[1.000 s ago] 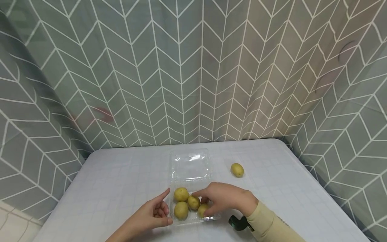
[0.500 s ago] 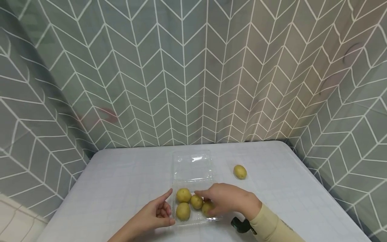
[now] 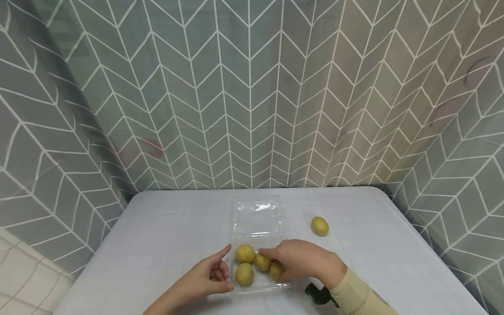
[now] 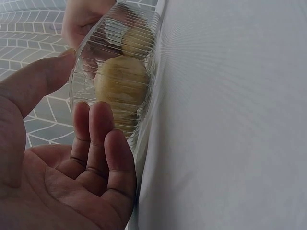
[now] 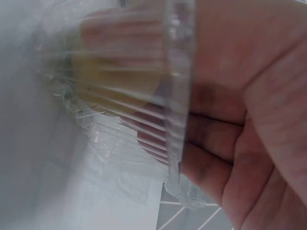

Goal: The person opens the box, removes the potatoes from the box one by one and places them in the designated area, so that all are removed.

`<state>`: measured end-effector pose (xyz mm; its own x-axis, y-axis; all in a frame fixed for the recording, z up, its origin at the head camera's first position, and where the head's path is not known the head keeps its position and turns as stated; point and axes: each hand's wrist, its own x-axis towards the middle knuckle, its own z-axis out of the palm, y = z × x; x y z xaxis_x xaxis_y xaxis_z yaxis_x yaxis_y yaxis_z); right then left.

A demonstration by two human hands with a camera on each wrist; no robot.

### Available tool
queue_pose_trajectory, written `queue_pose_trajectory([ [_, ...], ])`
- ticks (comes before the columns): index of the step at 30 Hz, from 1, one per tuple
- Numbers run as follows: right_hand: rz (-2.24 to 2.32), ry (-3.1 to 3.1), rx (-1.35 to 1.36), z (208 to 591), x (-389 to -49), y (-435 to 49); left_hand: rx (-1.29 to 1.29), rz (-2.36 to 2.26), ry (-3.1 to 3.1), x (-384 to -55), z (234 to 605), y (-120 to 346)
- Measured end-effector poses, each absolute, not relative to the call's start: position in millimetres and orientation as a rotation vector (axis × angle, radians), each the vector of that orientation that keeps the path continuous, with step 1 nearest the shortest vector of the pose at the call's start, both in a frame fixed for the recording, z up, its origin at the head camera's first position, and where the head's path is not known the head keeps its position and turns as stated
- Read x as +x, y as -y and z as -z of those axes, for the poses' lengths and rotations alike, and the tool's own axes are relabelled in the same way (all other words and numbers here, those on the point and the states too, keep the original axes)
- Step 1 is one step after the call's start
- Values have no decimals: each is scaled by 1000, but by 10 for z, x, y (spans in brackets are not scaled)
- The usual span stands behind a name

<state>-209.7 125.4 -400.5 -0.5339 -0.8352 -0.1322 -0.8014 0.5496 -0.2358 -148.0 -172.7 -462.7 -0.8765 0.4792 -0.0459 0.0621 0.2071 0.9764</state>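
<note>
A clear plastic clamshell box (image 3: 264, 284) lies on the table with its lid (image 3: 257, 218) folded back. Several yellow potatoes sit in its base, among them a front-left potato (image 3: 244, 274) and a middle potato (image 3: 262, 262). My left hand (image 3: 208, 275) rests at the box's left side, thumb and forefinger stretched against its wall, the other fingers loosely bent beside it. From the right, my right hand (image 3: 301, 261) reaches over the rim and grips the right-hand potato (image 3: 277, 271) inside. The right wrist view shows that potato (image 5: 110, 81) blurred through the ribbed wall.
One more potato (image 3: 320, 226) lies on the white-covered table (image 3: 177, 232), behind and right of the box. A black device (image 3: 318, 294) is strapped at my right wrist, below the beige sleeve (image 3: 358, 291). A patterned curtain (image 3: 252, 96) stands around the table.
The head view has shifted, so everything appears slightly further right. Both hands keep nearly the same places at the box, and the potatoes stay put.
</note>
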Motion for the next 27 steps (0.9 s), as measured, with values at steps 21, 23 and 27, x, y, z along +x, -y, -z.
queue_pose_trajectory([
  [21,334,-2538,-1342,3988,-2110,-1288,480,-1722,-2142,-1480,4628,1714],
  [23,350,-2554,-1345,3976,-2122,-1300,468,-1716,-2146,-1476,4624,1721],
  [27,387,-2606,-1435,3957,-2158,-1361,481,-1704,-2155,-1481,4631,1727],
])
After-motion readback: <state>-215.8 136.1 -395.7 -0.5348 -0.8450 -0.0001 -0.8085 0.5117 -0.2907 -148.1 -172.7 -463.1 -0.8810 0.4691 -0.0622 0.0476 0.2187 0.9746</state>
